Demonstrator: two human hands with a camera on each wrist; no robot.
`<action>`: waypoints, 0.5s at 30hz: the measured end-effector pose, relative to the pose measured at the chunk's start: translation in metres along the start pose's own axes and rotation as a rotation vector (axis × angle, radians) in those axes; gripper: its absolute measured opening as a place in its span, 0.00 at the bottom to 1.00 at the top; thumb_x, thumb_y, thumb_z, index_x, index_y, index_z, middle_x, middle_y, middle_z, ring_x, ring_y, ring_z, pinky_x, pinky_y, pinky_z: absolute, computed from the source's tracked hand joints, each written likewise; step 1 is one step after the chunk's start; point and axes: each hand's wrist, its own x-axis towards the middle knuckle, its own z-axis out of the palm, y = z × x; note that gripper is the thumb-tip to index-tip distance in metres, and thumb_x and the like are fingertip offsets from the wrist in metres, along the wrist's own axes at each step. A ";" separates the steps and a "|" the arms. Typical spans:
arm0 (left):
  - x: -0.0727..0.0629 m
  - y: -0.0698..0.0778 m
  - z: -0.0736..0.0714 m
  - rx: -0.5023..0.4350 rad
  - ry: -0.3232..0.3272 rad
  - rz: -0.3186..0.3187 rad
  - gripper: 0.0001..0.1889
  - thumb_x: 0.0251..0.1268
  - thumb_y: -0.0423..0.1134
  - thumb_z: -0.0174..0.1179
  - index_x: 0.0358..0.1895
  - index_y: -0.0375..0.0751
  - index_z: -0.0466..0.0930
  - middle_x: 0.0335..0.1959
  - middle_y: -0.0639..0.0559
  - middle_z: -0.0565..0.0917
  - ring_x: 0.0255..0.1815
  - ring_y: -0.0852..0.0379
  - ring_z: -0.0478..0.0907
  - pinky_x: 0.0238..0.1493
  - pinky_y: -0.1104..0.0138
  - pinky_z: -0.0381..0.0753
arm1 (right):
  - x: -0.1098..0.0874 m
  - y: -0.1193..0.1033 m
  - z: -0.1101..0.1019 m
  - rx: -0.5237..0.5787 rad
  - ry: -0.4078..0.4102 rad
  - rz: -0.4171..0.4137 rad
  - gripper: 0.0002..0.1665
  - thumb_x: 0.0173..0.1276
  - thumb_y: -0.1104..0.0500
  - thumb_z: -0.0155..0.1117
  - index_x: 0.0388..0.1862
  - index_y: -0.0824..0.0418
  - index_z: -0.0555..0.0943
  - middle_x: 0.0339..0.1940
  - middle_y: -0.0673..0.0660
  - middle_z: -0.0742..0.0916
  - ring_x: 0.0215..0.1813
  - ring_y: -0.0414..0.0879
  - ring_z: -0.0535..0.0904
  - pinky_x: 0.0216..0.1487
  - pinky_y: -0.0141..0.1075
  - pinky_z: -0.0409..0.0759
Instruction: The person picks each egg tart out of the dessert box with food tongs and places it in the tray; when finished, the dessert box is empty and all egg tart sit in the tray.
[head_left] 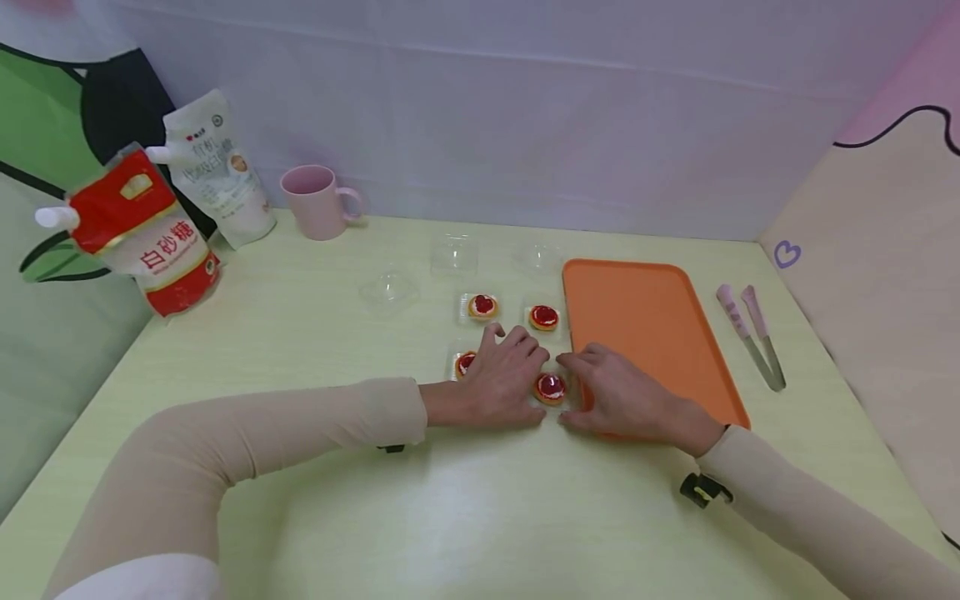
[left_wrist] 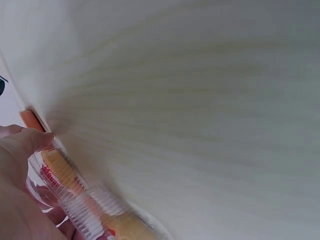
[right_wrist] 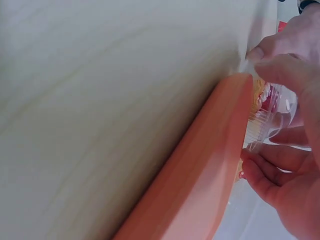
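Both hands meet around a small clear plastic box (right_wrist: 260,124) that holds a red-topped tart (head_left: 551,388) with a golden crust. My left hand (head_left: 507,382) grips the box's left side, thumb at the near corner and fingers at the far one. From the right, my right hand (head_left: 628,392) holds the opposite side in the same way, its wrist over the orange tray (head_left: 652,333). A clear domed lid (right_wrist: 289,117) covers the tart in the right wrist view. The left hand partly hides a second tart (head_left: 464,363) in its clear base.
Behind the hands sit two more tarts, one left (head_left: 482,306) and one right (head_left: 543,317). Three clear lids, including one in the middle (head_left: 454,255), lie farther back. Pink-handled tongs (head_left: 763,350) lie right of the tray. A pink mug (head_left: 315,204), red-white sugar bag (head_left: 153,237) and white pouch (head_left: 217,175) stand back left.
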 end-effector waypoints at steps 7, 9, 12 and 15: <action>0.000 -0.002 0.002 -0.015 0.015 0.013 0.31 0.50 0.61 0.68 0.54 0.48 0.79 0.50 0.54 0.82 0.59 0.55 0.70 0.63 0.48 0.60 | 0.002 0.004 -0.002 0.033 -0.006 -0.004 0.42 0.53 0.44 0.79 0.63 0.63 0.78 0.38 0.49 0.84 0.39 0.41 0.74 0.36 0.33 0.74; 0.000 -0.002 0.003 -0.021 0.016 0.016 0.30 0.50 0.61 0.67 0.54 0.47 0.79 0.50 0.54 0.82 0.59 0.55 0.70 0.63 0.48 0.60 | 0.002 0.004 -0.004 0.048 -0.015 -0.006 0.42 0.53 0.44 0.79 0.62 0.63 0.79 0.35 0.47 0.82 0.38 0.41 0.73 0.36 0.33 0.74; -0.001 -0.003 0.003 -0.020 0.020 0.020 0.30 0.50 0.61 0.67 0.54 0.47 0.79 0.49 0.54 0.82 0.59 0.55 0.70 0.62 0.48 0.60 | 0.002 0.005 -0.007 0.085 -0.040 0.006 0.42 0.53 0.44 0.80 0.63 0.61 0.79 0.34 0.45 0.81 0.38 0.40 0.73 0.37 0.33 0.74; -0.001 -0.003 0.003 -0.015 0.030 0.020 0.30 0.50 0.60 0.67 0.53 0.48 0.79 0.49 0.54 0.82 0.58 0.55 0.70 0.62 0.48 0.60 | 0.003 0.007 -0.010 0.138 -0.056 0.025 0.42 0.53 0.45 0.80 0.64 0.60 0.79 0.35 0.46 0.82 0.40 0.42 0.74 0.40 0.35 0.74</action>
